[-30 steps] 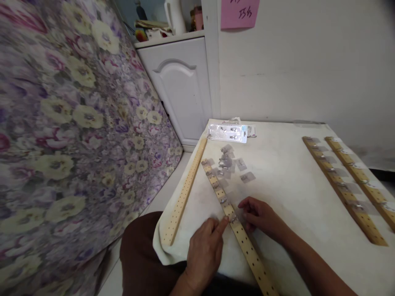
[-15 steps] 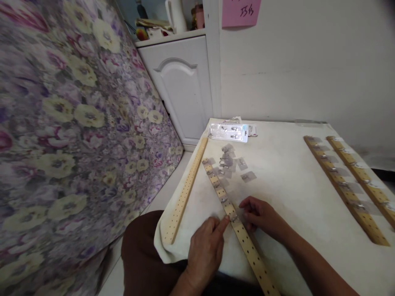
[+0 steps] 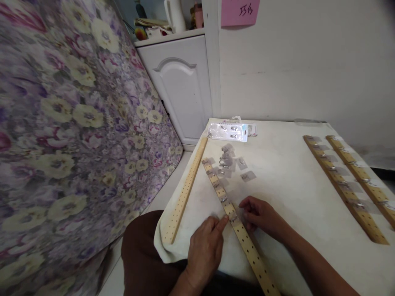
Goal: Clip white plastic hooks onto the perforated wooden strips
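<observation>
A pale wooden strip with rows of holes point(image 3: 253, 253) lies slantwise on the table in front of me. Several metal hooks on clear plastic squares are spaced along its upper half. My left hand point(image 3: 206, 246) is on its left side, fingers closed against the edge, index fingertip by the nearest hook point(image 3: 233, 219). On the other side, my right hand point(image 3: 258, 216) has its fingers curled close to that hook's clear square; whatever they pinch is hidden. Beyond the hands lies a loose pile of clear-backed hooks point(image 3: 226, 158), with a single hook point(image 3: 248, 176) apart from it.
Another perforated strip point(image 3: 188, 189) lies along the table's left edge. Two strips with hooks, one nearer point(image 3: 345, 189) and one farther right point(image 3: 359, 170), lie at the right. A hook package point(image 3: 228, 132) rests at the back, before a white cabinet point(image 3: 179, 82). Flowered fabric point(image 3: 77, 135) hangs left.
Almost nothing differs. My left index finger has shifted very slightly left at the strip's edge; my right hand and the strip stay in place.
</observation>
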Demonstrator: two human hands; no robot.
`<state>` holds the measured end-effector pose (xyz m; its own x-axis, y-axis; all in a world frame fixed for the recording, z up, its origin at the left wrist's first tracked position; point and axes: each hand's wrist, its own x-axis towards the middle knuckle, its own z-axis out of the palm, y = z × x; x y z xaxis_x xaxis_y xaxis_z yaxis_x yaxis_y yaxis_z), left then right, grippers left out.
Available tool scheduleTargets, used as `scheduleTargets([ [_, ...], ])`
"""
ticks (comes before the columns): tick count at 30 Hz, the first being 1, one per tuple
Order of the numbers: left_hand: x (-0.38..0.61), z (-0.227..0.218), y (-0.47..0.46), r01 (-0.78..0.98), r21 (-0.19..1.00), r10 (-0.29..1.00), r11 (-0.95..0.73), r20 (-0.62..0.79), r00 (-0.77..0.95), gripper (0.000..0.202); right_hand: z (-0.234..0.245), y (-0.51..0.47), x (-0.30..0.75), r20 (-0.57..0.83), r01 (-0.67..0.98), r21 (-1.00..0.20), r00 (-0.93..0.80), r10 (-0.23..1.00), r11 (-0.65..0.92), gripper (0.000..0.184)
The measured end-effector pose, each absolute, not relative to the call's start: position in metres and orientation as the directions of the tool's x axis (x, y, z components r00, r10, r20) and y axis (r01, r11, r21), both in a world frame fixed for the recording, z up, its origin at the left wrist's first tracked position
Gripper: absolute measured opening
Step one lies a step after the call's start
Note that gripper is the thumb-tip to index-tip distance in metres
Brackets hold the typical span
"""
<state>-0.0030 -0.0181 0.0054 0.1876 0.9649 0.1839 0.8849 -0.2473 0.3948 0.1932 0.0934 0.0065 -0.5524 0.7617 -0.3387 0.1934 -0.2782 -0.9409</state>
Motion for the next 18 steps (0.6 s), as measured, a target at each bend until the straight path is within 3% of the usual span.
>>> scheduleTargets([
  [6, -0.0032, 0.0013, -0.0195, 0.865, 0.446, 0.964, -0.231, 0.224, 0.142, 0.052, 0.0071, 0.0933, 0.1938, -0.328, 0.199, -0.945, -0.552, 0.766, -0.261, 0.018],
  [18, -0.0016, 0.0061, -0.0167, 0.903, 0.356, 0.965, -0.242, 0.185, 0.186, 0.058, 0.0081, 0.092, 0.193, -0.322, 0.186, -0.947, -0.538, 0.779, -0.263, 0.018],
])
